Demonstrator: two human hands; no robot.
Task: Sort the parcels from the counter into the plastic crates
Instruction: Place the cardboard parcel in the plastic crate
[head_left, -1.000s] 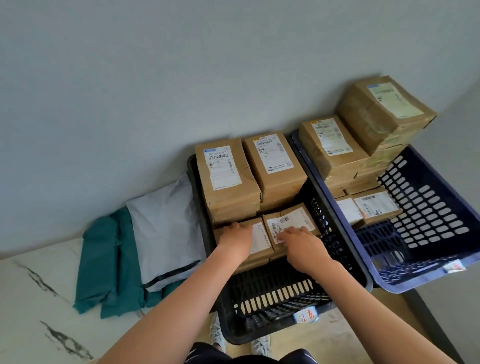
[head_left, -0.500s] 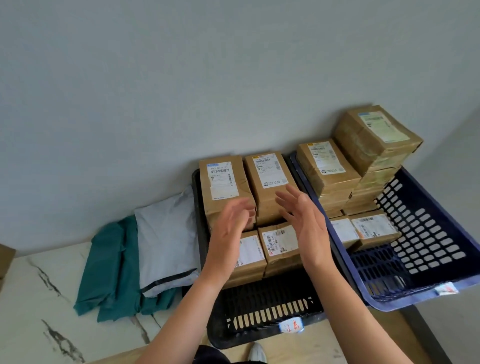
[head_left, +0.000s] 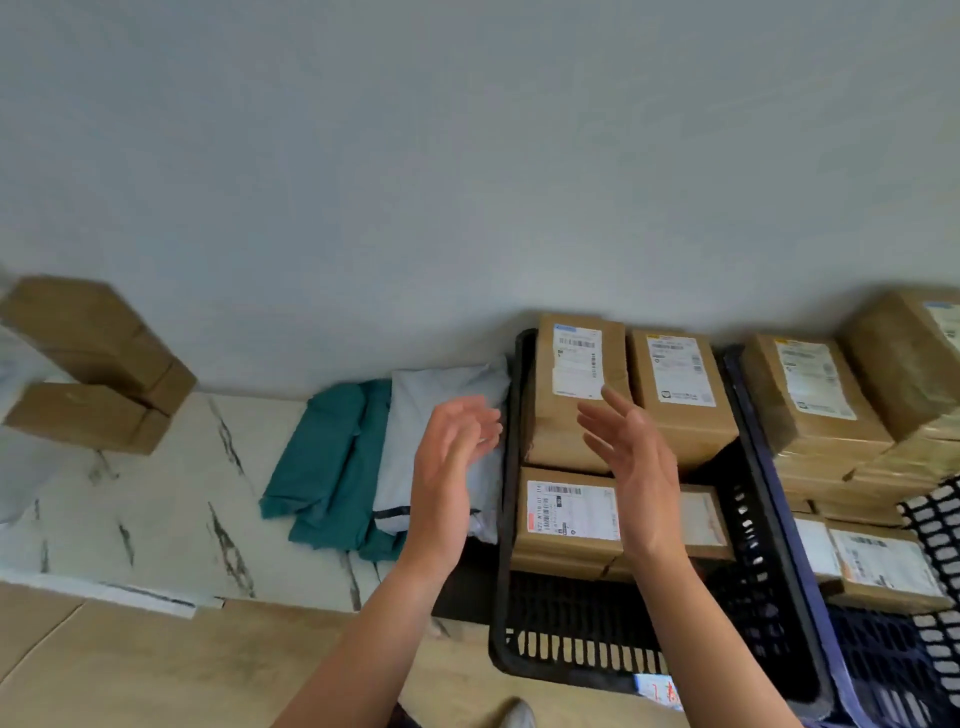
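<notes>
White marble counter (head_left: 156, 493): brown paper parcels (head_left: 561, 431) lie flat in the black plastic crate (head_left: 571, 652), long axes toward the wall (head_left: 467, 156). Left hand (head_left: 452, 467) beside it, right hand (head_left: 636, 467) above, fingers spread, empty.

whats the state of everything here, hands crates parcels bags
left hand, open, empty, beside the black crate
right hand, open, empty, over the black crate
black crate, part full of brown parcels, front bare
blue crate, parcel stack at its back
counter parcels, stacked, not yet sorted
grey mailer, flat on the green bags
</notes>
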